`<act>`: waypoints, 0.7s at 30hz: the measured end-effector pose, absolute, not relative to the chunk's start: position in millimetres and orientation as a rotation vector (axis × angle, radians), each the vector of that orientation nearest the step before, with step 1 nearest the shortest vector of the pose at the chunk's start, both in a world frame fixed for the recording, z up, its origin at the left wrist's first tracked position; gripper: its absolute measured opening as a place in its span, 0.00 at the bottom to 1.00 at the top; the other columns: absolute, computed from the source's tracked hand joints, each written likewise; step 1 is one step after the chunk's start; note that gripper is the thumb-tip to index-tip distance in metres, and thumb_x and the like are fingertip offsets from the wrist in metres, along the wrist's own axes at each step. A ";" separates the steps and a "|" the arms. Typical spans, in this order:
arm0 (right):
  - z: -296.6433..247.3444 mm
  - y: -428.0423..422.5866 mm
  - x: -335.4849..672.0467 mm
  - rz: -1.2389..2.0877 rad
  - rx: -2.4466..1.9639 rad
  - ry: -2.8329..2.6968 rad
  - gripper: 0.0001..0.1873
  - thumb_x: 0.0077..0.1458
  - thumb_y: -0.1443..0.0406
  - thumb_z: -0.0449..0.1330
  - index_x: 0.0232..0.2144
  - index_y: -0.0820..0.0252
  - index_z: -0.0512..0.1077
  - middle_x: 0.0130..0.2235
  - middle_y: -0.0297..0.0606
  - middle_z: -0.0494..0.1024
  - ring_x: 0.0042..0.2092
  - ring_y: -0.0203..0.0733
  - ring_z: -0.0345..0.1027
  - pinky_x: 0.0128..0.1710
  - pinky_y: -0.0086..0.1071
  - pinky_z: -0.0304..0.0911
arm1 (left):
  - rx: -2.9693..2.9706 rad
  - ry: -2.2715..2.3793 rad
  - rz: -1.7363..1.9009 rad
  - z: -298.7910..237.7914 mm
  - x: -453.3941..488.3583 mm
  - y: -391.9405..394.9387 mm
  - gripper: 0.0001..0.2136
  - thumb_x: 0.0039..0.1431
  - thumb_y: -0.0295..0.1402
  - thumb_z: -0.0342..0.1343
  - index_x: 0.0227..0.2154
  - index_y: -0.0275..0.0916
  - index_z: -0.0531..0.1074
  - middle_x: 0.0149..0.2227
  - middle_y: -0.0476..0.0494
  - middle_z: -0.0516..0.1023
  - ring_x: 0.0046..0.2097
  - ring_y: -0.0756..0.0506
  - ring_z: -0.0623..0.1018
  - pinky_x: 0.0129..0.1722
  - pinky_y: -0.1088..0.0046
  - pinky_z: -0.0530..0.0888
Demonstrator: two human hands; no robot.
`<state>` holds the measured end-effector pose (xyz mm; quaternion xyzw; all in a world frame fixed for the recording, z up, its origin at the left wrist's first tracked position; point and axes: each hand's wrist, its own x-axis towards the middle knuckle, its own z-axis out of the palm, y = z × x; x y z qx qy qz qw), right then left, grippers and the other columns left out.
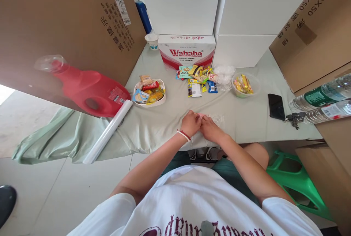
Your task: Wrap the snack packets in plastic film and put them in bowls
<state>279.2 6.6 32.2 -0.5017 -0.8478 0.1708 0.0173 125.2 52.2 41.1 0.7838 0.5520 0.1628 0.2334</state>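
Snacks [195,71] in bright wrappers lie heaped before a Wahaha carton [188,53], between a white bowl [157,103] of more packets and a clear round tub [255,86]. A red jug [95,89] and pale roll [108,132] lie at left; a black phone [276,106], keys [296,119] and two bottles [329,91] at right. Pale green cloth [246,119] covers the table, flanked by cardboard, above a tiled floor [79,181] and green stool [307,184]. Near the table's front edge, the person's left hand [191,123] and right hand [211,129] meet, fingers curled, forearms angled inward. A small pink item [202,115] shows at their fingertips, clear film [218,120] just beside the right hand; whether either hand pinches the item cannot be told.
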 end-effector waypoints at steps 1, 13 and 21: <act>30.6 1.4 282.2 0.546 -1.533 -2.593 0.21 0.66 0.71 0.53 0.58 0.62 0.77 0.57 0.53 0.73 0.59 0.54 0.59 0.58 0.46 0.59 | 2.215 1.495 0.420 42.2 130.7 45.8 0.11 0.66 0.35 0.52 0.37 0.39 0.79 0.43 0.37 0.79 0.46 0.40 0.78 0.47 0.62 0.74; 23.9 -20.4 327.0 0.286 -2.372 -1.652 0.25 0.63 0.54 0.61 0.57 0.61 0.74 0.61 0.56 0.68 0.61 0.61 0.59 0.56 0.46 0.61 | 2.643 1.443 0.233 1.5 126.5 0.2 0.35 0.61 0.33 0.52 0.71 0.29 0.57 0.70 0.26 0.64 0.68 0.32 0.65 0.65 0.51 0.60; 65.8 30.1 282.6 0.440 -2.202 -1.792 0.07 0.65 0.64 0.55 0.41 0.57 0.73 0.39 0.40 0.78 0.40 0.45 0.69 0.38 0.33 0.56 | 2.699 1.367 0.253 0.5 131.3 5.2 0.26 0.63 0.26 0.49 0.65 0.31 0.68 0.68 0.27 0.68 0.68 0.34 0.66 0.64 0.50 0.64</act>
